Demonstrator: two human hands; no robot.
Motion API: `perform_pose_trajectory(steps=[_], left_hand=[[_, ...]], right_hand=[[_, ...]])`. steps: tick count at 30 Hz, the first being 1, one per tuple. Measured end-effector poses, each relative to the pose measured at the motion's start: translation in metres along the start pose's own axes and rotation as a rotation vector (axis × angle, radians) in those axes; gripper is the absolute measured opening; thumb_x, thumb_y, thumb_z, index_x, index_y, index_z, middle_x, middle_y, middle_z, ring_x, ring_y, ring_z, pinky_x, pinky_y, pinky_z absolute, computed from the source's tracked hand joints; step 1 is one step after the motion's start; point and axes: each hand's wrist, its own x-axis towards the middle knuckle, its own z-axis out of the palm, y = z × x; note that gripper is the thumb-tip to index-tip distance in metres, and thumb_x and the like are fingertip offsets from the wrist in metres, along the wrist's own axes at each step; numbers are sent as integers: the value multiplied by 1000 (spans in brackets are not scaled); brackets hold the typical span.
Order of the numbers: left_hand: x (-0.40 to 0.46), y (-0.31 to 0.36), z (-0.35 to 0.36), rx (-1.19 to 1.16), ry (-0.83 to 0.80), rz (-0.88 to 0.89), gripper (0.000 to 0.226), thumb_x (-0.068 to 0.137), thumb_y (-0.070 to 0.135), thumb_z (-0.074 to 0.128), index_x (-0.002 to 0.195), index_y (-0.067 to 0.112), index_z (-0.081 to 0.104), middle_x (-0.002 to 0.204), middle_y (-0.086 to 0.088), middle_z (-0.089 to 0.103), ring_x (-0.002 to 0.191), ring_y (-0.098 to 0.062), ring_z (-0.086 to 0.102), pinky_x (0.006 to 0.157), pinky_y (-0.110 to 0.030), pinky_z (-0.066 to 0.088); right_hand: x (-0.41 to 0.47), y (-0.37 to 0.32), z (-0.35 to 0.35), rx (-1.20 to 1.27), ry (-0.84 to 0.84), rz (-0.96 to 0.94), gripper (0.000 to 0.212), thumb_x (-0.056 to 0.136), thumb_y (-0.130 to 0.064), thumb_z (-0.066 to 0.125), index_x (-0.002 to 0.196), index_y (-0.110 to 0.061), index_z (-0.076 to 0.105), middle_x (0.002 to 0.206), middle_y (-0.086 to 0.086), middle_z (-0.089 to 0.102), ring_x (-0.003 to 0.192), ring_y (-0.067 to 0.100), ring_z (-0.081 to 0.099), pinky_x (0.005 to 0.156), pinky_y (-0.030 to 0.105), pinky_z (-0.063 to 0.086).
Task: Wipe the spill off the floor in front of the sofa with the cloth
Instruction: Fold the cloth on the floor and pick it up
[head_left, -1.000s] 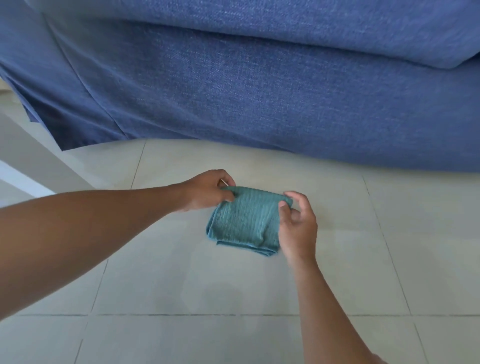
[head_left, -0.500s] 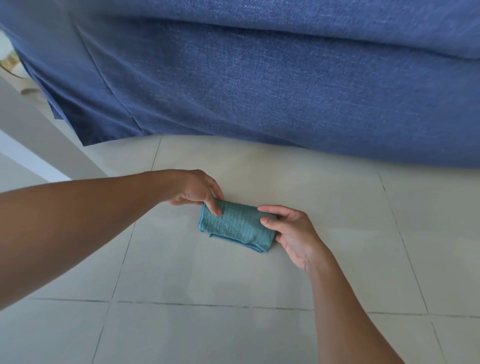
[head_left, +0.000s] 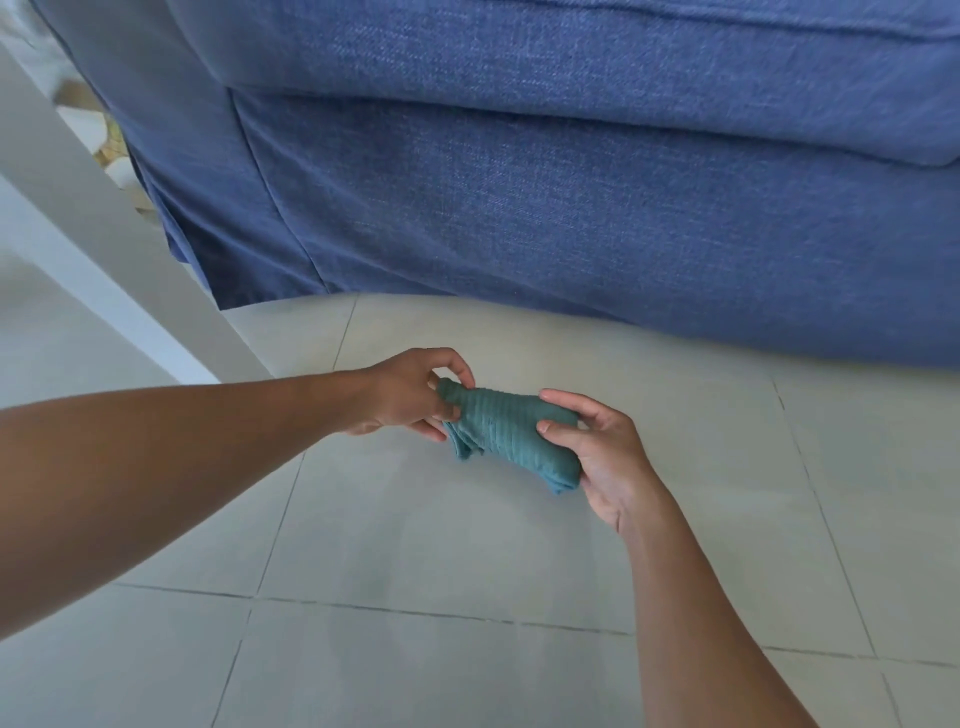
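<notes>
A folded teal ribbed cloth (head_left: 506, 431) is held just above the pale tiled floor (head_left: 415, 545) in front of the blue sofa (head_left: 571, 208). My left hand (head_left: 410, 395) pinches the cloth's left end between thumb and fingers. My right hand (head_left: 597, 452) grips its right end, thumb on top and fingers curled underneath. A faint, slightly darker patch shows on the tile below the cloth; I cannot tell whether it is wet.
The sofa's skirt hangs down to the floor along the whole back of the view. A white slanted board or table edge (head_left: 104, 270) crosses the upper left. Tile joints run across the floor near me.
The cloth went from hanging between both hands, to lying folded on the floor, to being lifted again. Both hands now hold its ends. The view has tilted up and the sofa looks nearer.
</notes>
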Motion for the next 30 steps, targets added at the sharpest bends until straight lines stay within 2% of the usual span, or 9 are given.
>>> perform_pose_trajectory(steps=[2,5,8,12,15,18,22,27,30], left_hand=[[-6,1,-2,-51,-26,8,37,90,-7,66,118,17,64,104,-17,61,81,-27,70,81,-37,62],[-7,6,-2,-51,-54,-178,49,89,-10,62,130,18,59,108,-19,65,79,-25,68,79,-35,62],[-10,10,1,73,-161,-388,57,91,-12,58,141,13,49,116,-20,63,78,-24,65,73,-34,62],[-15,14,0,79,-236,-419,52,94,-13,50,139,13,52,100,-17,64,74,-22,60,81,-36,58],[-20,23,-8,27,-238,-419,48,95,-12,48,134,14,55,96,-16,62,71,-21,59,77,-34,57],[-27,32,-17,-73,-221,-356,44,96,-9,48,127,20,60,99,-16,62,70,-22,60,71,-33,56],[-31,33,-13,-223,-106,-88,42,98,-7,42,118,16,71,114,-13,70,89,-22,68,79,-29,55],[-31,26,-1,-243,2,32,22,97,9,62,117,6,69,99,-10,73,76,-18,69,70,-26,56],[-29,19,3,-215,45,98,33,91,0,68,123,7,65,115,-13,66,67,-22,70,73,-31,58]], right_hand=[[0,-3,1,35,-10,-4,37,82,10,72,111,-13,76,105,8,76,89,21,76,76,34,62],[-2,-7,4,45,-56,-8,40,82,12,72,113,-13,75,94,-3,79,83,17,76,69,27,60],[-4,-6,12,-2,-106,-2,43,80,12,73,112,-16,76,115,3,72,86,18,76,69,26,59],[-7,-11,18,16,-120,5,43,82,14,71,112,-15,77,124,8,67,87,24,77,69,30,60],[-8,-25,18,-3,-122,-15,43,81,14,71,111,-16,77,122,11,69,84,23,77,66,28,60],[-4,-42,18,-7,-94,-40,41,81,15,71,109,-15,77,113,7,71,77,18,76,62,26,58],[3,-52,17,-5,-40,-70,41,81,14,70,109,-15,76,109,16,74,81,21,76,66,27,58],[4,-47,14,52,-24,-83,42,82,15,69,110,-16,77,105,4,74,90,26,76,81,38,61],[3,-41,13,45,-18,-91,43,81,14,70,110,-18,78,93,-4,79,89,24,76,82,39,61]])
